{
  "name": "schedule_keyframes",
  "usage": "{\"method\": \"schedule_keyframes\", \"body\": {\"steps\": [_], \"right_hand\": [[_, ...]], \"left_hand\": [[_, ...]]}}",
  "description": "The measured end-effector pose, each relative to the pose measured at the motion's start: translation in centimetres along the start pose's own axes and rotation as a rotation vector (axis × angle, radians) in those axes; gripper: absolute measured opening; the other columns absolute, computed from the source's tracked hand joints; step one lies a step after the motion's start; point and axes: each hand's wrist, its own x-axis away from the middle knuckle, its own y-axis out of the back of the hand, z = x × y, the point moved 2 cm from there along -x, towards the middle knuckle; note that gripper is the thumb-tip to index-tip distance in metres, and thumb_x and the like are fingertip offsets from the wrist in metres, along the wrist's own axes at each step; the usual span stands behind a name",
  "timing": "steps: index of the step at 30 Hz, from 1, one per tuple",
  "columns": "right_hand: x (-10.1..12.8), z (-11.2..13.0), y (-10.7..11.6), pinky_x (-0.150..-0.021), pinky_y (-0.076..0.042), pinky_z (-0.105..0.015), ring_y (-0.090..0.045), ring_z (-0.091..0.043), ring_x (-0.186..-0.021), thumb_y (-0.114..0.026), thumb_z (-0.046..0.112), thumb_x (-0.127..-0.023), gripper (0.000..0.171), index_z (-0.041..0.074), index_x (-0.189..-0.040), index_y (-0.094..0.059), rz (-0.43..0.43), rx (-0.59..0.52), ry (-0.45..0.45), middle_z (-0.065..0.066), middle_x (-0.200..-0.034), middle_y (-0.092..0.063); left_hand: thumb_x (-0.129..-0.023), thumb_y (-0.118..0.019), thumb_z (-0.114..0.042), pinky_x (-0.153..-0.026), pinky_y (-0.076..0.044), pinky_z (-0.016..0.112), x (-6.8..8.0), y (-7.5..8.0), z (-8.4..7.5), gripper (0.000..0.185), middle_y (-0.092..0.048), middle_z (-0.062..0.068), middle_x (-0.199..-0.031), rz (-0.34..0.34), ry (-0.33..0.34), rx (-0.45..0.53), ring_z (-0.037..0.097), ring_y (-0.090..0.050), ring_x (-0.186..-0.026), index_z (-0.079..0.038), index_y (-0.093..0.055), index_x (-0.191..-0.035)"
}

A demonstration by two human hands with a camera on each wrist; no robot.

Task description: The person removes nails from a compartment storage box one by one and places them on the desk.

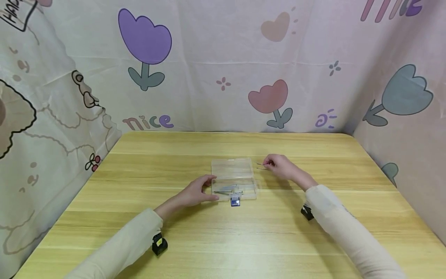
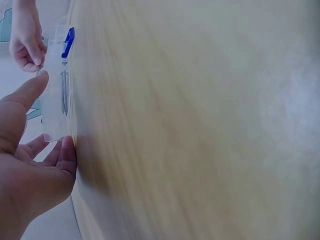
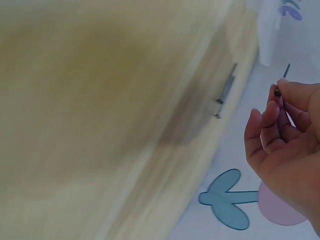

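Note:
A clear plastic box (image 1: 250, 192) lies on the table with its lid (image 1: 231, 168) folded back and its blue latch (image 1: 235, 202) hanging at the front. Inside, several long metal nails (image 2: 64, 95) lie in a compartment. My left hand (image 1: 196, 190) holds the box by its left end, the thumb at the front corner and the fingers behind. To the right of the box, my right hand (image 1: 278, 166) pinches a nail (image 3: 286, 71) between thumb and fingertips, above the tabletop. Below that hand, loose nails (image 3: 227, 87) lie on the wood.
The light wooden table (image 1: 174, 155) ends at a printed cloth backdrop (image 1: 209, 46), with more cloth along both sides. A small black device (image 1: 159, 245) is strapped at the left wrist, and another (image 1: 307, 212) at the right.

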Motion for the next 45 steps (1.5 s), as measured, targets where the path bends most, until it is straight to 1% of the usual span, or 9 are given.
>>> {"method": "schedule_keyframes", "body": {"steps": [7, 8, 13, 15, 19, 25, 33, 39, 45], "right_hand": [[1.1, -1.7, -0.5, -0.074, -0.048, -0.036, -0.057, -0.021, -0.08, -0.058, -0.004, -0.092, 0.007, -0.006, -0.093, -0.065, 0.034, -0.038, -0.04, -0.01, -0.086, -0.064], [1.2, -1.9, -0.6, -0.074, -0.048, -0.036, -0.057, -0.021, -0.08, -0.059, -0.004, -0.092, 0.007, -0.005, -0.092, -0.065, 0.03, -0.045, -0.045, -0.01, -0.086, -0.065], [1.3, -2.5, -1.2, -0.076, -0.05, -0.038, -0.059, -0.022, -0.081, -0.064, -0.005, -0.089, 0.005, -0.005, -0.091, -0.068, -0.019, -0.038, -0.004, -0.011, -0.087, -0.067], [1.3, -2.6, -1.5, -0.075, -0.05, -0.038, -0.06, -0.021, -0.08, -0.065, -0.004, -0.087, 0.006, -0.004, -0.091, -0.069, -0.034, -0.022, 0.021, -0.01, -0.087, -0.067], [1.4, -2.7, -2.0, -0.074, -0.049, -0.036, -0.059, -0.019, -0.079, -0.066, -0.004, -0.087, 0.006, -0.002, -0.091, -0.07, -0.054, 0.009, 0.031, -0.008, -0.087, -0.067], [1.5, -2.8, -2.2, -0.073, -0.048, -0.036, -0.058, -0.019, -0.079, -0.066, -0.004, -0.087, 0.006, -0.002, -0.09, -0.07, -0.076, -0.002, 0.012, -0.008, -0.087, -0.066], [1.2, -2.8, -2.3, -0.071, -0.046, -0.033, -0.055, -0.015, -0.076, -0.065, -0.002, -0.088, 0.006, 0.0, -0.09, -0.07, -0.065, 0.004, 0.006, -0.005, -0.083, -0.065], [1.2, -2.8, -2.4, -0.07, -0.046, -0.033, -0.054, -0.015, -0.075, -0.065, -0.002, -0.088, 0.006, 0.0, -0.09, -0.071, -0.062, 0.011, 0.009, -0.005, -0.084, -0.065], [1.2, -2.9, -2.4, -0.068, -0.045, -0.031, -0.052, -0.014, -0.073, -0.065, -0.003, -0.088, 0.007, 0.0, -0.091, -0.071, -0.063, 0.019, 0.014, -0.005, -0.083, -0.064]], "left_hand": [[-0.081, -0.08, -0.023, -0.089, -0.043, 0.037, -0.1, -0.2, 0.0, 0.072, -0.053, 0.009, -0.125, 0.0, 0.01, 0.007, 0.024, -0.048, -0.112, -0.002, -0.045, -0.14], [-0.081, -0.08, -0.023, -0.088, -0.043, 0.037, -0.1, -0.2, 0.0, 0.072, -0.053, 0.009, -0.125, 0.0, 0.01, 0.008, 0.024, -0.048, -0.112, -0.002, -0.045, -0.14], [-0.081, -0.08, -0.023, -0.088, -0.043, 0.037, -0.1, -0.1, 0.2, 0.072, -0.053, 0.009, -0.125, -0.005, 0.008, 0.009, 0.024, -0.048, -0.112, -0.001, -0.045, -0.14], [-0.081, -0.08, -0.023, -0.089, -0.043, 0.037, -0.1, -0.1, 0.2, 0.072, -0.053, 0.009, -0.125, -0.007, 0.011, 0.008, 0.024, -0.048, -0.112, -0.002, -0.045, -0.14], [-0.081, -0.08, -0.023, -0.09, -0.043, 0.038, -0.1, -0.1, 0.1, 0.072, -0.054, 0.008, -0.125, -0.005, 0.018, 0.009, 0.024, -0.048, -0.113, -0.002, -0.046, -0.14], [-0.081, -0.08, -0.023, -0.091, -0.043, 0.038, -0.1, -0.1, 0.2, 0.072, -0.053, 0.008, -0.126, -0.004, 0.021, 0.018, 0.025, -0.048, -0.113, -0.002, -0.046, -0.14], [-0.081, -0.08, -0.024, -0.092, -0.042, 0.04, -0.2, -0.1, 0.3, 0.072, -0.053, 0.009, -0.126, -0.009, 0.022, 0.013, 0.025, -0.047, -0.114, -0.002, -0.046, -0.14], [-0.081, -0.08, -0.026, -0.095, -0.041, 0.042, -0.2, -0.2, 0.3, 0.072, -0.052, 0.009, -0.127, -0.007, 0.031, 0.014, 0.026, -0.047, -0.116, -0.003, -0.046, -0.141], [-0.081, -0.08, -0.026, -0.094, -0.042, 0.041, -0.1, -0.1, 0.3, 0.072, -0.052, 0.009, -0.126, -0.004, 0.027, 0.018, 0.025, -0.047, -0.115, -0.003, -0.046, -0.14]]}}
